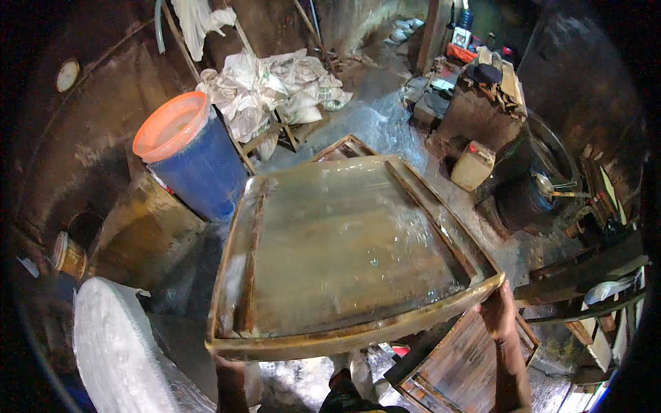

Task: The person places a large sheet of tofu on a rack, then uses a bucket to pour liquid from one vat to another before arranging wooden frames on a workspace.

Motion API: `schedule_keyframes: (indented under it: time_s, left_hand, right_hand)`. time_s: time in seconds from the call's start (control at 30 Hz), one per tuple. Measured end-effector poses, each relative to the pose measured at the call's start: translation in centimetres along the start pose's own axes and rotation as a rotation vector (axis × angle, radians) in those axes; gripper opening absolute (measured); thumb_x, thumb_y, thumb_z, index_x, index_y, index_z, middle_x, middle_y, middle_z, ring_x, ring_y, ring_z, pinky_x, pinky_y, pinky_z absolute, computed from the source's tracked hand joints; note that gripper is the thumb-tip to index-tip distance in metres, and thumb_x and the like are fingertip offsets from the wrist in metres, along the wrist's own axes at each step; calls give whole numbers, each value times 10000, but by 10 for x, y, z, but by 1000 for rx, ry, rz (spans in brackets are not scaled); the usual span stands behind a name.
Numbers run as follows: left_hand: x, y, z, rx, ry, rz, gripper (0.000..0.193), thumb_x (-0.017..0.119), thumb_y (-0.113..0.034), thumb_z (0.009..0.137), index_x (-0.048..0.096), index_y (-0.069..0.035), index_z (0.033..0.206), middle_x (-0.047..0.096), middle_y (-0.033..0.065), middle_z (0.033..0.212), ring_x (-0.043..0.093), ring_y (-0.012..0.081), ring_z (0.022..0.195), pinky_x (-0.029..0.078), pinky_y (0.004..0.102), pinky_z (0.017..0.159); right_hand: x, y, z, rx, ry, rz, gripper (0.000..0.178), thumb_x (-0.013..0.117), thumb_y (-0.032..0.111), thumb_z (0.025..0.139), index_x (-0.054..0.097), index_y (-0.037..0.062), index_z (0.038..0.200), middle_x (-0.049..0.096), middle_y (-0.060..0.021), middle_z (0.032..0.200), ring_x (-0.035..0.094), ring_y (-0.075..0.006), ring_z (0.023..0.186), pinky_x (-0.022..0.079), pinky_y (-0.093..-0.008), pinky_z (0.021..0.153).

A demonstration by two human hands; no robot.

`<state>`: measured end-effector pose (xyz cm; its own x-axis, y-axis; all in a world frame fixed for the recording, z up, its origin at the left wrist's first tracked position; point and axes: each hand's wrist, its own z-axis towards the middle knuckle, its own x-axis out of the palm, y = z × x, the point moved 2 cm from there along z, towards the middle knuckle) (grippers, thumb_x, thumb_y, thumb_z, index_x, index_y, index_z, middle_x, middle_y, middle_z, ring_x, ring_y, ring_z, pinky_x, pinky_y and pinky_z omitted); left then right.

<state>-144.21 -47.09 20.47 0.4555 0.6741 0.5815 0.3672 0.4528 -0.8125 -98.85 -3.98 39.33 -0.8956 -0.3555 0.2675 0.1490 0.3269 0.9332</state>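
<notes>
A person holds a large wooden-framed tray (344, 255) out level in front of the body, one hand at each near corner, in a dim, wet workshop. The right hand (497, 308) is closed around the tray's near right corner, fingers curled up over the rim. The left hand (227, 363) grips from under the near left corner; most of it is hidden by the frame, so how tightly it closes cannot be told. The wide, two-handed grip at opposite corners looks chosen to keep the shallow tray flat: its bed glistens with a thin wet film that would likely run off if it tipped.

Beyond the tray's far left edge stands a blue barrel (196, 165) with an orange rim, and behind it a heap of pale sacks (268, 86) lies over a wooden stand. To the lower left sits a thick white stack (120, 351), rounded at the top. A cream jerrycan (472, 165) stands on the wet floor (375, 113) to the right, near a dark round pot (527, 199). Below the right forearm lies another wooden frame (454, 365), and a cluttered surface (475, 103) holds small items at the back.
</notes>
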Motion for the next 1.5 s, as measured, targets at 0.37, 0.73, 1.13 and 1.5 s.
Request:
schedule_keyframes:
  time_s: [0.37,0.73,1.13,1.5]
  left_hand:
    - [122,-108,26,110,158,779,620,468,-467,869,405,-74,1345,522,123,1244,549,243,1053,408,411,980]
    - [91,-7,-28,-432,-146,42,519,476,-514,892,556,-100,1194,613,41,1125,568,241,1060,430,408,936]
    - [155,135,-159,-1011,-124,-98,340,540,-292,790,614,-60,1027,649,92,936,632,276,850,502,467,794]
    - [234,148,-55,212,-75,1158,636,626,-105,846,287,41,1364,388,197,1368,390,295,1247,263,391,1074]
  right_hand:
    - [17,28,6,-56,34,115,553,471,498,930,450,63,1271,499,-133,1249,541,-291,1112,528,-498,840]
    - [-32,-118,-6,162,-317,109,303,528,419,917,506,174,1094,520,-4,939,558,-151,775,496,-325,575]
    - [-106,-178,14,57,-414,389,487,615,394,888,392,289,1308,488,45,956,509,-123,779,414,-350,645]
    - [-132,-187,-24,50,-496,241,561,611,333,884,429,50,1333,546,-71,1186,513,-169,1097,384,-302,972]
